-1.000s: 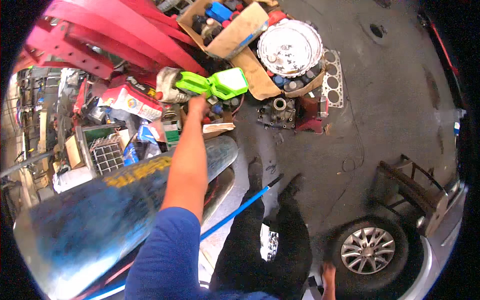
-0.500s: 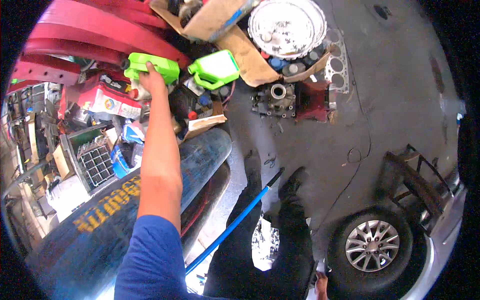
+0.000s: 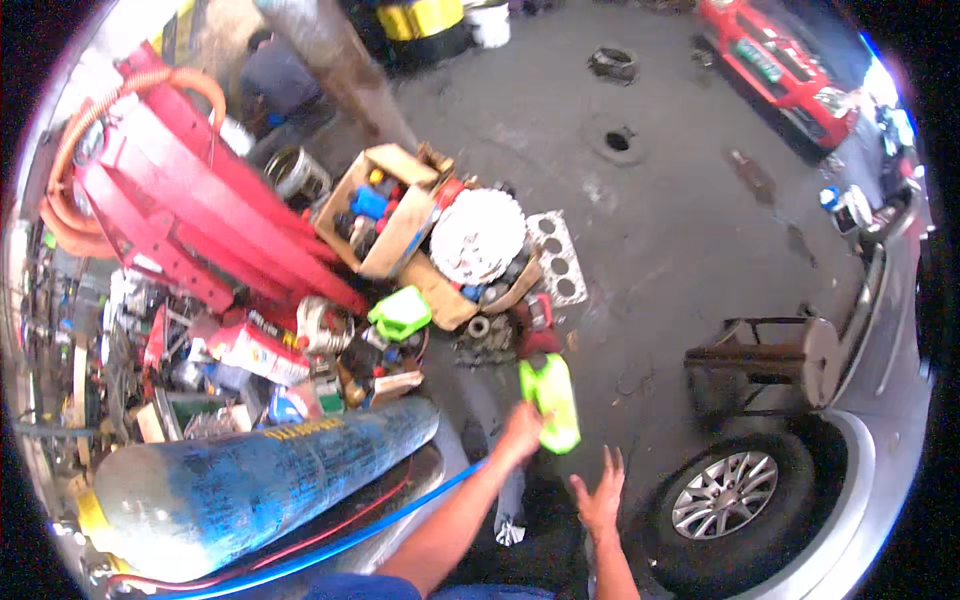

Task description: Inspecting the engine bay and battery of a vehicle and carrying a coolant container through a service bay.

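My left hand [image 3: 521, 431] grips a bright green plastic jug [image 3: 552, 405], which hangs in front of me above the dark floor. The jug's upper end points away from me, near a dark red part [image 3: 537, 342]. Just right of the jug and apart from it, my right hand [image 3: 600, 498] is empty, its fingers spread. A second green jug [image 3: 402, 313] lies among the clutter to the left, beside an open cardboard box [image 3: 385, 245]. Near it sits a greasy metal engine part [image 3: 484, 342].
A blue gas cylinder [image 3: 270, 480] lies at lower left, with a blue hose [image 3: 400, 520] beside it. On the right are a wheel [image 3: 725, 495] and a metal stand [image 3: 760, 360]. A white round lid [image 3: 478, 236], a head gasket [image 3: 560, 262] and red metal beams [image 3: 200, 180] lie farther off.
My left hand has lifted the green jug from the clutter and brought it right and nearer to me. My right hand has come up beside it. The view has shifted and shows more floor ahead.
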Demonstrator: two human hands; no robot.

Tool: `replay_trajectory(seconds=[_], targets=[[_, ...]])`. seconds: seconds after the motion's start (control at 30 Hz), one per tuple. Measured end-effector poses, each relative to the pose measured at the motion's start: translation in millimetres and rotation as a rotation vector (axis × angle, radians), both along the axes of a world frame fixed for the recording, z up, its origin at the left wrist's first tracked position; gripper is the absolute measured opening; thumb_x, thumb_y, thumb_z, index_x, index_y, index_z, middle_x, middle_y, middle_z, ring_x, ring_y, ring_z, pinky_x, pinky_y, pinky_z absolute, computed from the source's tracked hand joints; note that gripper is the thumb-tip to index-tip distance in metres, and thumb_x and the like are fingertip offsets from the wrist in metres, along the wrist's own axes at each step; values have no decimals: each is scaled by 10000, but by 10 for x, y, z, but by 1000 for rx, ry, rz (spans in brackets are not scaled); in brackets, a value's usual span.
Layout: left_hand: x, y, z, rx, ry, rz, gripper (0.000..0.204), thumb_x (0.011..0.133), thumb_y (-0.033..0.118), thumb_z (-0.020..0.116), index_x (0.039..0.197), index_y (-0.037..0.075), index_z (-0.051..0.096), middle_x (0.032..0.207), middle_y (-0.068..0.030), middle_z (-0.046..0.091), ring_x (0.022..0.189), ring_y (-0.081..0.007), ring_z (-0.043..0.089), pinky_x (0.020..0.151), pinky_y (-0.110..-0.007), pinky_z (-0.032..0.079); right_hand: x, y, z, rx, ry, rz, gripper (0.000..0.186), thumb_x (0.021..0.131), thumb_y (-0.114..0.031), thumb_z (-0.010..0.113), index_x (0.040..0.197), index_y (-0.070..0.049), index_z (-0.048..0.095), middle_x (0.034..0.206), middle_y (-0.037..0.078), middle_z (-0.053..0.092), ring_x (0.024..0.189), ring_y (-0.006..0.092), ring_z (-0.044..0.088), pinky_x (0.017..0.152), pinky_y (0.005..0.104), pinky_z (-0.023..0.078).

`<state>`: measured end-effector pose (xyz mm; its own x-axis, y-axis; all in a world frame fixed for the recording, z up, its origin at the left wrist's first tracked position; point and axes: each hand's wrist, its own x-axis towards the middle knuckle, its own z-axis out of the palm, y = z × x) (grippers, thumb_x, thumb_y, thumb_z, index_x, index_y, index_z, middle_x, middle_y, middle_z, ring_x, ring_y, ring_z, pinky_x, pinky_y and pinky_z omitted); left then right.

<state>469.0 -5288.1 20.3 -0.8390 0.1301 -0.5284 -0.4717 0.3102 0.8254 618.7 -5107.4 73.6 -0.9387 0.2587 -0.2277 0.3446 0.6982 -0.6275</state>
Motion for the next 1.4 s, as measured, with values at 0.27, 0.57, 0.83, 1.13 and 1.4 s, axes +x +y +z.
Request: replay_trajectory(seconds=[0.27, 0.57, 0.83, 1.13, 1.4], targets=[[845, 860, 927, 179, -39, -311, 382, 1011, 350, 601, 995, -16, 711, 865, -191, 726, 822, -284, 705, 806, -412, 550, 502, 553, 447, 1, 128, -106, 552, 873, -313, 744, 1288, -16, 535, 1338, 300, 513, 1209, 483, 521, 1032, 522, 432], [418, 602, 1911, -131, 855, -867, 271, 1025, 269, 551, 1165, 53, 634, 1085, -178, 666, 930, -351, 684, 810, -429, 558, 1096, 367, 1249, -93, 190, -167, 507, 944, -325, 678, 1288, 17, 527, 1380, 259, 498, 1285, 457, 477, 1102, 499, 396], [977, 609, 1994, -298, 1162, -1009, 229, 1024, 261, 524, 894, 89, 600, 712, -143, 666, 634, -372, 673, 559, -460, 544, 1753, 72, 1781, -20, 261, -307, 440, 906, -275, 704, 1252, -42, 562, 1410, 231, 501, 1288, 439, 490, 1072, 502, 423], [1479, 1397, 2155, -178, 824, -1324, 403, 1065, 326, 442, 1176, 6, 658, 1089, -259, 672, 1060, -439, 632, 861, -520, 496, 2519, 112, 1665, 130, 235, -584, 473, 907, -314, 688, 1280, -69, 533, 1402, 212, 488, 1259, 436, 491, 1029, 545, 437], [2058, 2304, 2431, 269, 822, -1776, 394, 871, -24, 645, 1262, 23, 618, 1192, -186, 622, 1044, -351, 646, 856, -422, 529, 3340, 392, 1732, 191, 279, -856, 455, 890, -275, 719, 1253, -60, 549, 1405, 203, 478, 1279, 406, 474, 1066, 525, 412]])
